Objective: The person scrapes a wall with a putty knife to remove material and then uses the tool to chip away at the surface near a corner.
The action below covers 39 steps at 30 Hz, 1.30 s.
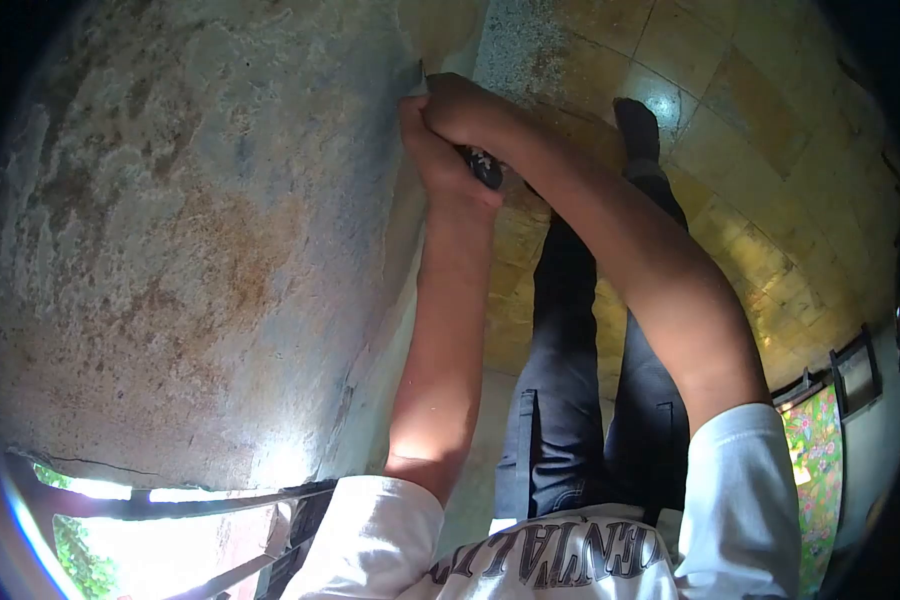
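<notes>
Hands [455, 120] grip tool [482, 166] @ stained wall [200, 250], tiled flr [750, 120]

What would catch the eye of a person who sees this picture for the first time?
First comes the big weathered wall, stained grey and rust-brown, which fills the left half. At its right edge, near the top, the left hand and the right hand close together on a dark-handled tool held against the wall. To the right lies a shiny yellow tiled floor, with the person's dark trousers in front of it.
</notes>
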### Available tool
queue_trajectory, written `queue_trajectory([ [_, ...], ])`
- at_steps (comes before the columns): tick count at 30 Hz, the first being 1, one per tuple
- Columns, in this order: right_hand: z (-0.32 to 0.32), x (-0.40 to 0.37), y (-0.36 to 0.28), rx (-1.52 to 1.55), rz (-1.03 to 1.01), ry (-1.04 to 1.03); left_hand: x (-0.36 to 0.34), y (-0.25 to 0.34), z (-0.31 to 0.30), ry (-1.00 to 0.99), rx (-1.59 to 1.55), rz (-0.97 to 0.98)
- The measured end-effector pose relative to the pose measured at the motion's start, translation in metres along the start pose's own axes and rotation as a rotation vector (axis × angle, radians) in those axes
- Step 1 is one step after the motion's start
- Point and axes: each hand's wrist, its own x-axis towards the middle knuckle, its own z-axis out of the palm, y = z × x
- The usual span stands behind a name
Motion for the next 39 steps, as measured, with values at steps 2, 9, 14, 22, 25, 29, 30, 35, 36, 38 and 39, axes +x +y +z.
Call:
queue_trajectory([
  [2, 0.006, 0.005, 0.001, 0.01, -0.041, 0.052, 0.0, 0.001, -0.001, -0.018, -0.009, 0.018],
  [9, 0.006, 0.02, 0.016, 0.011, -0.05, 0.067, 0.001, -0.003, 0.006, 0.035, 0.04, 0.034],
  [14, 0.008, 0.002, 0.015, -0.064, -0.128, 0.198, -0.013, -0.014, 0.016, 0.018, -0.025, 0.106],
  [22, 0.006, 0.002, 0.025, 0.051, -0.156, 0.252, 0.005, -0.027, 0.002, -0.033, 0.019, 0.15],
  [25, 0.02, -0.016, 0.025, -0.036, -0.217, 0.329, -0.007, -0.034, -0.004, -0.096, -0.069, 0.16],
  [29, 0.019, 0.003, 0.033, -0.015, -0.185, 0.31, 0.016, -0.033, -0.02, -0.13, -0.029, 0.123],
  [30, 0.018, 0.004, 0.031, -0.015, -0.179, 0.321, 0.019, -0.032, -0.019, -0.143, -0.021, 0.116],
  [35, 0.025, -0.015, 0.022, -0.055, -0.2, 0.329, -0.003, -0.031, -0.013, -0.138, -0.048, 0.159],
  [36, 0.018, -0.008, 0.024, -0.061, -0.199, 0.312, -0.001, -0.03, -0.007, -0.105, -0.05, 0.155],
  [38, 0.016, 0.003, 0.026, -0.058, -0.205, 0.292, 0.008, -0.029, -0.009, -0.078, -0.049, 0.164],
  [39, 0.013, 0.005, 0.027, -0.049, -0.205, 0.294, 0.014, -0.029, -0.009, -0.088, -0.044, 0.17],
])
